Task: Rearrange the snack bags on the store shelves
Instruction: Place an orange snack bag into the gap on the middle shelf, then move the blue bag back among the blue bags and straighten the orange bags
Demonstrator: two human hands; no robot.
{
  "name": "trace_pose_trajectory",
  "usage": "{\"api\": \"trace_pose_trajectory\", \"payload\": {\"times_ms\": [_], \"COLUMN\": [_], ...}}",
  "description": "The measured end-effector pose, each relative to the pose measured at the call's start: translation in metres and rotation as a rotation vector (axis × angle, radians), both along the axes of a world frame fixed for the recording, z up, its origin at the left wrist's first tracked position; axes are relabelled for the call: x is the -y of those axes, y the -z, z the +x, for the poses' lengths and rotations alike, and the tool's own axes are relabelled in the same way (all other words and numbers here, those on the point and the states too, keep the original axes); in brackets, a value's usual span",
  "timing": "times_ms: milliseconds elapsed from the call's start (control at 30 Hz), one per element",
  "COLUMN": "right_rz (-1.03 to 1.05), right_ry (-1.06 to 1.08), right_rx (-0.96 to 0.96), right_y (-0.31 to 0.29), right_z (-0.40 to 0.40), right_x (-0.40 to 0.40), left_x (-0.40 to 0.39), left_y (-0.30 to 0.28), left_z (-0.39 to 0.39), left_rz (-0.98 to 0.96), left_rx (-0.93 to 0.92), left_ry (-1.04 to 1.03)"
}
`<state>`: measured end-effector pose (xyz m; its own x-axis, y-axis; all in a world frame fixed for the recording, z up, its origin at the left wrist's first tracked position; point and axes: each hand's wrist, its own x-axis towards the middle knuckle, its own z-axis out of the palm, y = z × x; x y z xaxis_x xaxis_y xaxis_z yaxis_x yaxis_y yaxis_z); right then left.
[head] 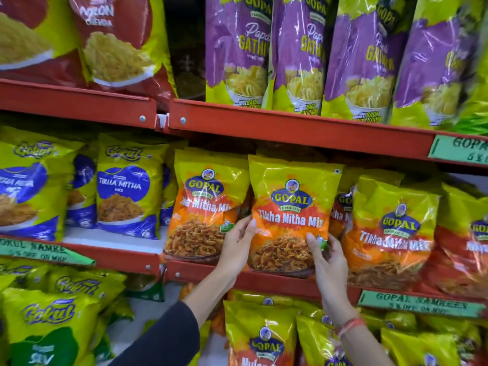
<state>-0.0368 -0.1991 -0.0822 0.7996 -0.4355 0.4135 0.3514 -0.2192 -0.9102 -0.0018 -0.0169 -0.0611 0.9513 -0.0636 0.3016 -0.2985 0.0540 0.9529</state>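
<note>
A yellow and orange Gopal Tikha Mitha Mix bag (290, 207) stands upright on the middle red shelf (264, 281). My left hand (237, 244) grips its lower left edge. My right hand (327, 257) grips its lower right edge, thumb on the front. A matching bag (203, 207) stands just left of it, partly behind my left hand. More of the same bags (390, 233) lean to the right.
Blue and yellow Gokul Tikha Mitha bags (126, 188) fill the middle shelf's left part. Purple Papdi Gathiya bags (303, 54) line the upper shelf, red bags (111, 40) at its left. Further Gopal bags (261, 336) and Gokul bags (52, 320) sit below. Green price labels (420, 303) hang on shelf edges.
</note>
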Motion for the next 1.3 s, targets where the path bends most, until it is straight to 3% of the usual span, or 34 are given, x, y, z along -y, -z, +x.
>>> {"api": "trace_pose_trajectory", "payload": {"times_ms": [167,333,633,833,933,1033,1133,1300], "right_rz": [-0.094,-0.106,0.064,0.280,0.249,0.090,0.155,0.302], "right_ry": [0.329,0.108,-0.244,-0.213,-0.199,-0.279,-0.226,-0.230], "right_rx": [0.140,0.160,-0.325,-0.728,-0.898,-1.115,-1.158,-1.082], "right_y": [0.004,0.030,0.129,0.190,0.214,0.232,0.245,0.257], "right_z": [-0.034,-0.068,-0.081,-0.041,-0.016,-0.002,-0.001,-0.004], "right_x": [-0.049,-0.113,-0.191,-0.200,-0.206,-0.221,-0.232,-0.229], "left_x": [-0.044,-0.103,-0.204,-0.221,-0.216,-0.214,-0.214,-0.220], "left_y": [0.007,0.025,0.126,0.200,0.231,0.254,0.270,0.282], "left_z": [-0.033,-0.070,-0.080,-0.050,-0.032,-0.022,-0.017,-0.020], "left_rz": [-0.030,-0.046,-0.008,0.136,0.278,0.462,0.441,0.153], "left_rx": [0.010,-0.039,-0.353,-0.633,-0.832,-0.951,-1.049,-1.145], "left_ry": [0.084,0.068,-0.049,-0.311,-0.326,-0.270,-0.198,-0.183]}}
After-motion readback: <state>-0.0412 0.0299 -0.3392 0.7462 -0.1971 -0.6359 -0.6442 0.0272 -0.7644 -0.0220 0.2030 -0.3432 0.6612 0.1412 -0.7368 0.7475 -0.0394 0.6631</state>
